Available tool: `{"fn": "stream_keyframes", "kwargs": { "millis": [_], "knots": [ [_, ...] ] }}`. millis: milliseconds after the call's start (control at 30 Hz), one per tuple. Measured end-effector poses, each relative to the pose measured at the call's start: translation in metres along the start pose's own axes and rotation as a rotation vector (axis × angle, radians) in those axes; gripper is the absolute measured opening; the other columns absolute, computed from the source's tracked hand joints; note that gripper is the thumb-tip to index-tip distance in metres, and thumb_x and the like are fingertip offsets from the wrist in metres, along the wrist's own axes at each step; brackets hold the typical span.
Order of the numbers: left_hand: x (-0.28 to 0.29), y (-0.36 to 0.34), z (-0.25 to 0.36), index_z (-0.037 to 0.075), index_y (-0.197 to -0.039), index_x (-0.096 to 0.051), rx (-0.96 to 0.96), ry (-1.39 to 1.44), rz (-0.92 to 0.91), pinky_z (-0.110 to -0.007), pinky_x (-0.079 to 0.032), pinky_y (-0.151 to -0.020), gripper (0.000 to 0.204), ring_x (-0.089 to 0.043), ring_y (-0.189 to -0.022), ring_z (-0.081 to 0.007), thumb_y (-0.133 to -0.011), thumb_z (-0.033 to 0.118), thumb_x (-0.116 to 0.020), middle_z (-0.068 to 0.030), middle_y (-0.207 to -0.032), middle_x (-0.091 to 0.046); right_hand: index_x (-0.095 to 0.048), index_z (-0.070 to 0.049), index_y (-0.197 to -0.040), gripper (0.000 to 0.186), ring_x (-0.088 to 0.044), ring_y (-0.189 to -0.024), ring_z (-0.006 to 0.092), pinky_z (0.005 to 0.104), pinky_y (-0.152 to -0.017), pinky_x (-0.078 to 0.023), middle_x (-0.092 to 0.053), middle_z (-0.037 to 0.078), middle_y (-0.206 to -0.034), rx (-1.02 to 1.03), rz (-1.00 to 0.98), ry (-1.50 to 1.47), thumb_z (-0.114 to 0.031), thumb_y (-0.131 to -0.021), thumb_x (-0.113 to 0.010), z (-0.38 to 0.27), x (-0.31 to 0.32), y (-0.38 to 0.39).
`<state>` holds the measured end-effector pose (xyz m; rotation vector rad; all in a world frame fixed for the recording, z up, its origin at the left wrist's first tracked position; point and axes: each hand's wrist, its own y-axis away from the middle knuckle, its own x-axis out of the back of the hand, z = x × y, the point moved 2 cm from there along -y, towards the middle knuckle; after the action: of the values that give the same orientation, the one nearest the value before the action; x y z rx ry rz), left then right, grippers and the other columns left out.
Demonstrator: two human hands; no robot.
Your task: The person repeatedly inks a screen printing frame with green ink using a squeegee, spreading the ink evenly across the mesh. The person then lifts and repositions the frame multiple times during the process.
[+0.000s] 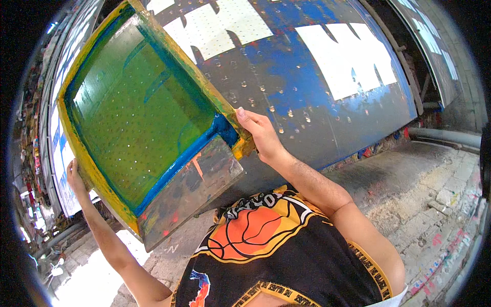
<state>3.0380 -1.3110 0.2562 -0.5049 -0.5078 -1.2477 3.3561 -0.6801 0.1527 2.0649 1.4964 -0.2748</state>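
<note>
By a table [332, 135], left fingers [74, 172] and right fingers [248, 119] clamp a screen [128, 123] between them.

Long dk table [327, 138] w/ blue smears [294, 94], white cut pcs [348, 61] on top

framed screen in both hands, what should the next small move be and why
Probably keep the framed screen as level as possible with both hands before shifting it: glossy blue paint has gathered along its near edge and in the corner by the right hand, so tipping might make it run. The left hand supports the opposite side.
</note>
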Motion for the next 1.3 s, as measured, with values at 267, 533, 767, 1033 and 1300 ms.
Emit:
{"fn": "stream_keyframes", "kwargs": {
  "millis": [267, 533, 767, 1033, 1300],
  "knots": [
    [-0.064, 0.022, 0.042, 0.002, -0.13, -0.069, -0.037, 0.124, -0.038, -0.033, -0.057, -0.091, 0.042, -0.07, -0.104, -0.0195, -0.104, 0.035, -0.073, -0.0107, -0.116, -0.073, -0.075, 0.005, -0.125, 0.054, -0.06, -0.099, 0.0077, 0.027, -0.091, -0.048, -0.073, -0.001, -0.107, 0.071, 0.075, 0.039, -0.046, -0.111, -0.063, -0.021, 0.034, 0.037],
    [-0.118, 0.026, 0.057, 0.0, -0.128, -0.07, -0.149, 0.015, 0.004, -0.035, -0.052, -0.097, 0.05, -0.067, -0.109, -0.0214, -0.101, 0.042, -0.076, -0.0127, -0.119, -0.071, -0.073, 0.006, -0.131, 0.051, -0.061, -0.106, 0.0083, 0.0272, -0.097, -0.049, -0.075, 0.001, -0.115, 0.118, 0.128, 0.047, -0.04, -0.111, -0.064, -0.027, 0.07, 0.063],
    [-0.213, 0.047, 0.123, -0.002, -0.127, -0.069, -0.16, 0.029, -0.054, -0.034, -0.051, -0.099, 0.051, -0.067, -0.108, -0.0212, -0.101, 0.042, -0.077, -0.0112, -0.117, -0.072, -0.076, 0.008, -0.123, 0.053, -0.058, -0.102, 0.0074, 0.027, -0.092, -0.048, -0.072, -0.002, -0.109, 0.086, 0.191, 0.089, -0.043, -0.111, -0.063, -0.073, 0.175, 0.05],
    [-0.367, 0.134, 0.285, -0.005, -0.123, -0.069, -0.211, 0.009, -0.088, -0.032, -0.054, -0.097, 0.048, -0.069, -0.107, -0.0193, -0.102, 0.038, -0.078, -0.0126, -0.118, -0.073, -0.077, 0.005, -0.099, 0.059, -0.052, -0.094, 0.0073, 0.0272, -0.088, -0.047, -0.066, -0.003, -0.095, 0.101, 0.348, 0.104, -0.053, -0.109, -0.065, -0.181, 0.351, 0.044],
    [-0.467, 0.183, 0.399, -0.004, -0.124, -0.067, -0.296, -0.013, -0.123, -0.03, -0.056, -0.092, 0.045, -0.071, -0.103, -0.0174, -0.102, 0.034, -0.079, -0.0124, -0.116, -0.074, -0.078, 0.005, -0.11, 0.055, -0.059, -0.094, 0.008, 0.0281, -0.087, -0.048, -0.073, 0.0, -0.101, 0.088, 0.401, 0.034, -0.049, -0.109, -0.065, -0.24, 0.447, 0.062]
  ]
}}
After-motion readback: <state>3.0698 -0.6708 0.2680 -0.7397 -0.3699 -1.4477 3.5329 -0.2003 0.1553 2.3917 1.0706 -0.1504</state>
